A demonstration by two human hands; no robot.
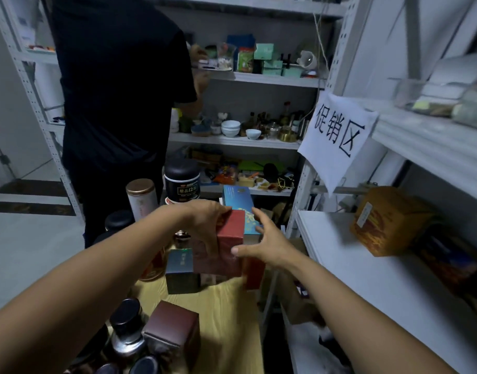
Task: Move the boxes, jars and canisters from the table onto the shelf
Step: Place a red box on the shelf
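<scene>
My left hand (205, 225) grips the top and left side of a red box (230, 240) standing on the wooden table (223, 314). My right hand (264, 241) is spread open right beside that box, thumb near its lower front, fingers apart. Behind the red box lies a blue box (238, 202). A dark grey box (182, 271) stands to the left, and a maroon box (172, 330) sits nearer me. A black-lidded jar (182, 182) and a white canister with a bronze lid (141, 198) stand at the table's far end. The white shelf (367, 279) is on my right.
A person in black (118, 103) stands at the far shelving, reaching into it. An orange box (385, 220) rests on the right shelf. A paper sign (337, 133) hangs from the shelf post. Dark jars (126, 327) crowd the table's near left corner.
</scene>
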